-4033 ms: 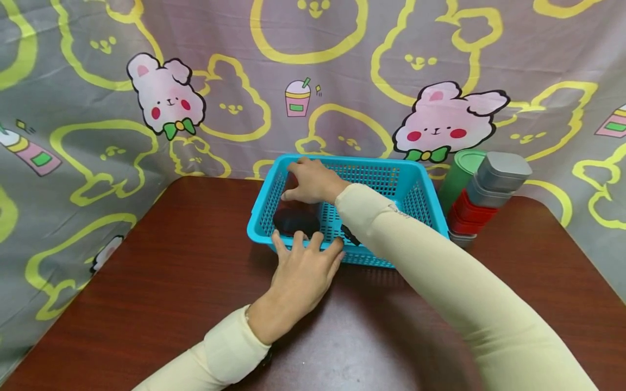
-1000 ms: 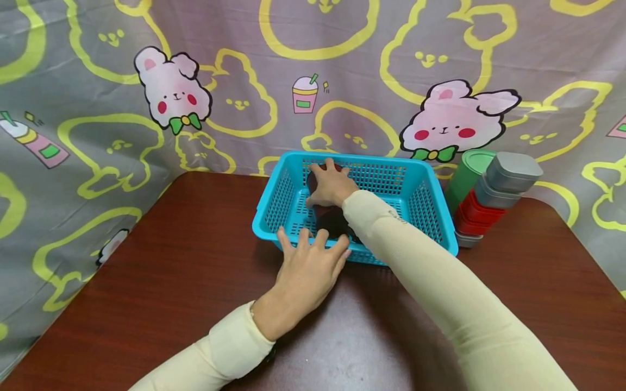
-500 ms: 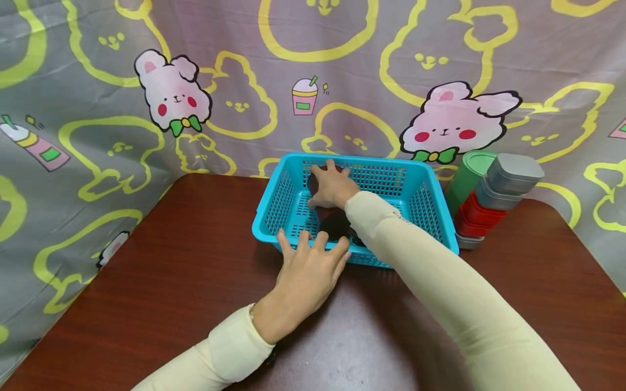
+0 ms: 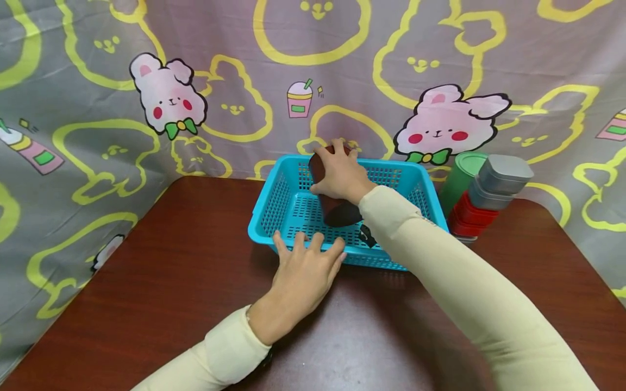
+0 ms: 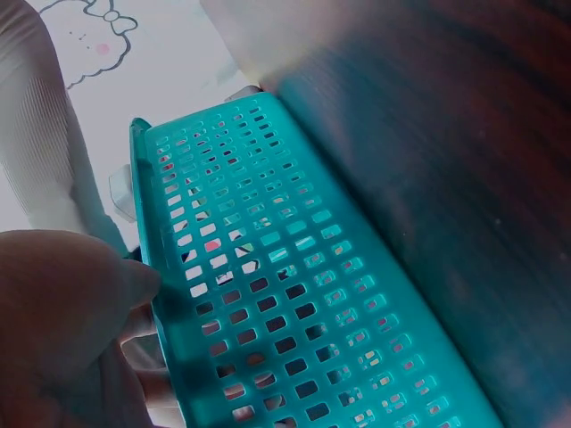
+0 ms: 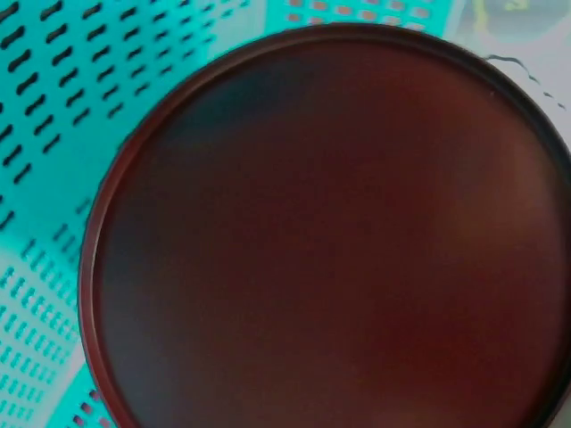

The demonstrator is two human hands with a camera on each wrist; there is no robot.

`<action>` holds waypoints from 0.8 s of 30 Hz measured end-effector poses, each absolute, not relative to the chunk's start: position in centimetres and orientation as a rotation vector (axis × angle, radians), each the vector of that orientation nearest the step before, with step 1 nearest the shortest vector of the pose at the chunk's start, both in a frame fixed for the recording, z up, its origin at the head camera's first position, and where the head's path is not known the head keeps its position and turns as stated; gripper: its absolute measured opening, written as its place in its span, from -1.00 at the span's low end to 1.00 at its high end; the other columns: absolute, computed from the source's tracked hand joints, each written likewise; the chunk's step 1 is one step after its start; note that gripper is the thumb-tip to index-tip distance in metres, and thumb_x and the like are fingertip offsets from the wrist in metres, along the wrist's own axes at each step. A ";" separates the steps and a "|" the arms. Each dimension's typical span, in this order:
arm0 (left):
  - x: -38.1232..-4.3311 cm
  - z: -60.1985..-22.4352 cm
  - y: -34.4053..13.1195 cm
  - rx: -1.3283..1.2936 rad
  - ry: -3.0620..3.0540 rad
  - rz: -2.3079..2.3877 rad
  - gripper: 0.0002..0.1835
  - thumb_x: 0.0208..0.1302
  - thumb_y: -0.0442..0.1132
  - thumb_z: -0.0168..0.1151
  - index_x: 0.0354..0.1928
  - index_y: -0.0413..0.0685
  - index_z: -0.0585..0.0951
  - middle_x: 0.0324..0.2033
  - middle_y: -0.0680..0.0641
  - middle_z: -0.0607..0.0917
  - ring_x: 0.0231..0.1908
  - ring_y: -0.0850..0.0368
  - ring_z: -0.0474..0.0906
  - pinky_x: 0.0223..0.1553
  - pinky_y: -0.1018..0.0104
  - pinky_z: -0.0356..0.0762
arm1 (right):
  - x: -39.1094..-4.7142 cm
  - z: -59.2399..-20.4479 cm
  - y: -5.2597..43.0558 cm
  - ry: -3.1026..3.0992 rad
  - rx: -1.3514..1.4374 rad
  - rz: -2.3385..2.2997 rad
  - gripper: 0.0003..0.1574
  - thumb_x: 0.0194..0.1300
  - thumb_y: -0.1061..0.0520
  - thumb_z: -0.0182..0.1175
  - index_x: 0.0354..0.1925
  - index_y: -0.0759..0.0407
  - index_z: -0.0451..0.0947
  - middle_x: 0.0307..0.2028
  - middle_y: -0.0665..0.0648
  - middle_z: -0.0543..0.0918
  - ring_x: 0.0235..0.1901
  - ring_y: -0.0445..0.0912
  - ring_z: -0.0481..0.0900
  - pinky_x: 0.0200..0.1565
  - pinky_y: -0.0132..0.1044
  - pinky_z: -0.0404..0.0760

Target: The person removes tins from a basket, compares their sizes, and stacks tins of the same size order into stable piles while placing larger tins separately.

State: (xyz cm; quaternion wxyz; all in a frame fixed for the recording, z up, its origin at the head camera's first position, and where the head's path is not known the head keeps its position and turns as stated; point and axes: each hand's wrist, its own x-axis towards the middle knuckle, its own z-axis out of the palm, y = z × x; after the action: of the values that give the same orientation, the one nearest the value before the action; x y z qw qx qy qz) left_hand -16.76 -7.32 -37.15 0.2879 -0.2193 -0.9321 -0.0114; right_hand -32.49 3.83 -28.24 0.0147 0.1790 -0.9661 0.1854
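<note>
A dark brown cylindrical canister (image 4: 332, 209) stands tilted over the blue basket (image 4: 261, 214), its top above the far rim. My right hand (image 4: 339, 174) grips it from above with spread fingers. The right wrist view is mostly filled by the canister's round, rimmed end (image 6: 339, 232). My left hand (image 4: 303, 271) holds the basket's near rim, fingers hooked over the edge. From the left wrist, part of that hand (image 5: 62, 321) shows against the rim beside the perforated wall. Inside the basket lies a small black object (image 4: 367, 236), partly hidden by the right sleeve.
Right of the basket stands a green cylindrical canister (image 4: 457, 179). Beside it rises a leaning stack of grey and red boxes (image 4: 481, 198). All rest on a dark wooden table (image 4: 195, 260). A patterned curtain (image 4: 235, 81) hangs close behind and at the left.
The right hand has shifted the brown canister rightward from the basket's left end, then raised it in the last half second. The black object shows more now. The left hand keeps its hold.
</note>
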 end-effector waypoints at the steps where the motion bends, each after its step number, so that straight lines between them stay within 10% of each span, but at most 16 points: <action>1: -16.8 -37.1 -7.3 -0.584 -2.493 -0.030 -0.75 0.61 0.08 0.09 0.08 0.20 0.63 -0.14 -0.11 0.76 -0.13 -0.27 0.65 0.00 -0.65 0.43 | -32.3 -27.9 4.0 -2.989 0.552 0.588 0.18 0.22 -0.15 0.50 0.63 -0.19 0.10 0.63 0.24 -0.03 0.53 0.47 0.04 0.08 0.34 0.64; 24: -16.6 -37.3 -7.2 -0.576 -2.479 -0.038 -0.77 0.61 0.06 0.10 0.08 0.21 0.62 -0.15 -0.13 0.78 -0.12 -0.29 0.67 -0.01 -0.64 0.44 | -24.3 -24.3 11.7 -2.541 0.542 0.611 0.12 0.11 0.00 0.52 0.56 -0.09 0.25 0.56 0.27 0.13 0.52 0.25 0.13 0.07 0.35 0.67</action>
State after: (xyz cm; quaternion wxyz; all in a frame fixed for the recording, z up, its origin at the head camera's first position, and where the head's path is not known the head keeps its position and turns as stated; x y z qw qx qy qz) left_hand -16.62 -7.18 -37.26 0.2937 -0.2164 -0.9310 -0.0142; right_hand -24.30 11.68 -24.28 0.2341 0.1972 -0.9256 0.2225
